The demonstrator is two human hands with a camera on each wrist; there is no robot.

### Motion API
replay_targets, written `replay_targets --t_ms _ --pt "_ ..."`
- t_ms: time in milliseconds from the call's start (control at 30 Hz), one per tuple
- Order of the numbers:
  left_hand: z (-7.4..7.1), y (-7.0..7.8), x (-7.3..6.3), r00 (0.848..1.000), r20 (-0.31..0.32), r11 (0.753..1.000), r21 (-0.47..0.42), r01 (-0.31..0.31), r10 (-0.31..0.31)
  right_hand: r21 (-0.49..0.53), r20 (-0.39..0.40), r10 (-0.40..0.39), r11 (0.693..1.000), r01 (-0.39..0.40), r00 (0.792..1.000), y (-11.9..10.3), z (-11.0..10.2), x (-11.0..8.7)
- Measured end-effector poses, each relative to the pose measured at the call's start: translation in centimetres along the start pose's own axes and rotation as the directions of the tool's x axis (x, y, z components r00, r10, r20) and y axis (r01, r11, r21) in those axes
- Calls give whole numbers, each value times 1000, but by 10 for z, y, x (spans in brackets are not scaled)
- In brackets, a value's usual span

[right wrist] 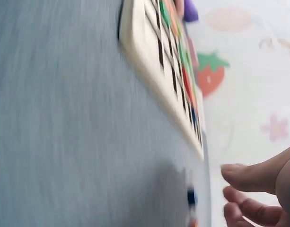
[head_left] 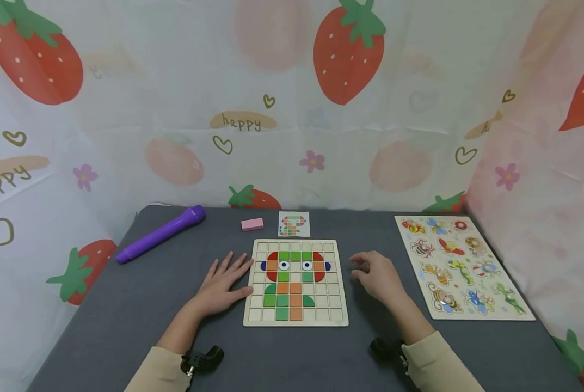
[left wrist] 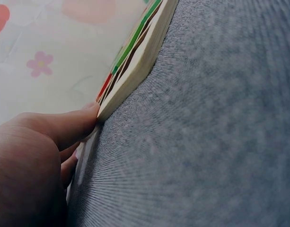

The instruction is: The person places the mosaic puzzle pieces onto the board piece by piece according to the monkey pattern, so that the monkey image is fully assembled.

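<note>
A wooden grid board (head_left: 340, 321) lies flat on the dark cloth with green, red, orange, white and blue tiles set in its squares, two of them eye-patterned. Together they make a figure much like the one on the small picture card (head_left: 294, 224) behind it. My left hand (head_left: 223, 286) rests on the cloth at the board's left side, fingers spread, thumb touching its edge; the left wrist view shows that thumb (left wrist: 78, 125) against the rim. Right of the board, my right hand (head_left: 379, 276) hovers apart from it, fingers loosely bent. In the right wrist view nothing shows between thumb and fingers (right wrist: 253, 208).
A purple tube (head_left: 160, 235) with a knobbed end lies at the back left. Beside the card is a pink block (head_left: 252, 224). To the right lies an insect puzzle board (head_left: 468, 269). A strawberry-print curtain (head_left: 292, 136) hangs behind the table (head_left: 292, 359).
</note>
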State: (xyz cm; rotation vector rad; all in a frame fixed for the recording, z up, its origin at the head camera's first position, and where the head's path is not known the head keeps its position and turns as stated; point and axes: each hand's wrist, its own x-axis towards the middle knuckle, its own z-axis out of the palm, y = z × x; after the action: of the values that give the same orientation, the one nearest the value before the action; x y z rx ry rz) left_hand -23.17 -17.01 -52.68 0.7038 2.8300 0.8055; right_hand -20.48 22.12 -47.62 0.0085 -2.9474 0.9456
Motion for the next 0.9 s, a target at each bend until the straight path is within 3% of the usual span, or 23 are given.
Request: replay_targets --t_ms 200,367,500,733,900 --pt "1 -2 0 1000 3 1000 -3 5 -5 -61 19 -14 998 15 1000 39 -21 5" --pt "2 -4 -1 1000 4 1000 0 9 -9 -77 91 3 997 5 996 55 -28 8" --pt "2 -3 -1 1000 2 1000 -4 8 -8 -84 121 4 996 6 993 59 -27 7" --pt "3 -4 -2 1000 6 1000 -2 9 -9 -100 108 -18 995 29 994 60 -25 8" --pt "1 -2 0 1000 6 1000 -9 9 -9 -38 97 -34 999 38 995 51 -28 6"
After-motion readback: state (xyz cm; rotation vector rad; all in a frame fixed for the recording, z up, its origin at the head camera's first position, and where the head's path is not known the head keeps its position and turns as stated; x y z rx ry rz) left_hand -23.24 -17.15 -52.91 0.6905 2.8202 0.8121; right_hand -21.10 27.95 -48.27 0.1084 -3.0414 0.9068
